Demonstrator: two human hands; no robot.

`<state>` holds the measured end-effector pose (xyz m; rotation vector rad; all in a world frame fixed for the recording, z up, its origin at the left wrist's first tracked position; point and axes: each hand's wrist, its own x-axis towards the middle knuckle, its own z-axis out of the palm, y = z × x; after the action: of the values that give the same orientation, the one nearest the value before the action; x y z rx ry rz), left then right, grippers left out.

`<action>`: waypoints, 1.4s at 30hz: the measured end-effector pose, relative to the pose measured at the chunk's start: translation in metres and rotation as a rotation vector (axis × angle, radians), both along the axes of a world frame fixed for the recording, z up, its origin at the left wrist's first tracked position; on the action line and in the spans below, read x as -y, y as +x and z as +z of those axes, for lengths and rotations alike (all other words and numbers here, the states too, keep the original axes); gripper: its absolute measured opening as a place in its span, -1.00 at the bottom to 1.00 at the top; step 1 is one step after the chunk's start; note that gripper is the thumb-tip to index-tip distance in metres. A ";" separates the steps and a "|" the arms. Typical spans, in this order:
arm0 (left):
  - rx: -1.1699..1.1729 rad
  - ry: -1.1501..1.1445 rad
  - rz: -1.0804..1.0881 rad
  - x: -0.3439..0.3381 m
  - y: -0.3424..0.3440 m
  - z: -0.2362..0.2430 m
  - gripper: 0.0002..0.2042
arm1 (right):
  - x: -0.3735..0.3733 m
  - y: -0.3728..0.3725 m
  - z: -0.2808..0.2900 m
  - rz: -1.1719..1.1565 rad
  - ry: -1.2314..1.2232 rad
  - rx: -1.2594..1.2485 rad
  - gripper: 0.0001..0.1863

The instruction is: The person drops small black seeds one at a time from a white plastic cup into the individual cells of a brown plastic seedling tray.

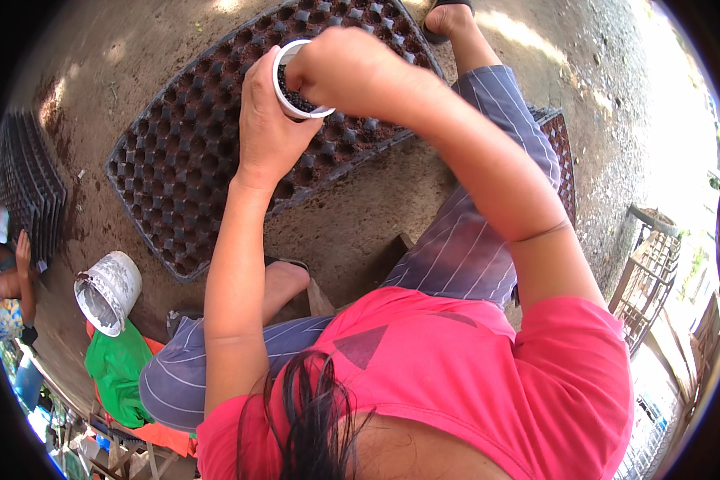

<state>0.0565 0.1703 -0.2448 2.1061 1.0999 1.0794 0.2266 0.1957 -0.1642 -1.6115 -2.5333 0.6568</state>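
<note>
A white cup of small dark grains is held by my left hand over a black seedling tray, whose many cells show brown soil or dark hollows. My right hand is bent into the top of the cup, fingertips among the grains; what they hold, if anything, is hidden. The tray lies on the dirt ground between and beyond my legs.
Stacked black trays stand at left, near another person. A stained white bucket sits by green cloth. More trays lie beside my right leg, and a metal crate stands at right.
</note>
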 end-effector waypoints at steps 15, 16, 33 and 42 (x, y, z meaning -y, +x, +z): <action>0.035 0.042 -0.031 0.007 0.003 0.008 0.01 | 0.007 0.003 -0.009 -0.054 -0.005 -0.187 -0.85; 0.033 0.072 -0.015 0.005 0.001 0.008 0.02 | 0.002 0.015 -0.001 -0.131 -0.070 -0.216 -0.81; 0.026 0.010 0.047 -0.006 -0.017 0.003 0.01 | -0.003 0.106 -0.065 -0.459 -0.143 -0.240 -0.81; 0.044 0.059 0.037 -0.007 -0.013 0.002 0.00 | 0.007 0.102 -0.040 -0.326 -0.177 -0.111 -0.78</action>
<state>0.0435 0.1770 -0.2430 2.1050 1.1030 1.1839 0.3291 0.1884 -0.2041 -1.9249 -2.1183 0.9204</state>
